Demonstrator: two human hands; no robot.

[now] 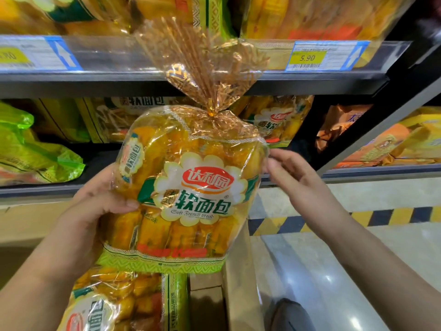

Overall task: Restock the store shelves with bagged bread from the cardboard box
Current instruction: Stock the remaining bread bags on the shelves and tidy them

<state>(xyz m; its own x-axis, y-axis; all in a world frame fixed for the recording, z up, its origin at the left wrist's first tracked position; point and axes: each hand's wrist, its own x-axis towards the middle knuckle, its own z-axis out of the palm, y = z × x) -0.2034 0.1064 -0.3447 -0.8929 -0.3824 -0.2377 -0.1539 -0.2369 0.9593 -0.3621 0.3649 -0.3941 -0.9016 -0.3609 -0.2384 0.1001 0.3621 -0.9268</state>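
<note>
Bright overhead light glares off the floor (327,278); edges bend and blur, colours oversaturated.

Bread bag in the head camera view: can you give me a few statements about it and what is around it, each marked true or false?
1. The left hand grips the bag of soft French bread at its side. True.
2. The bag's twisted top points down. False: it points up, in front of the shelf rail.
3. The yellow price tag reads 5.90. True.
4. The cardboard box below holds no bread. False: a second bread bag lies in it.
</note>
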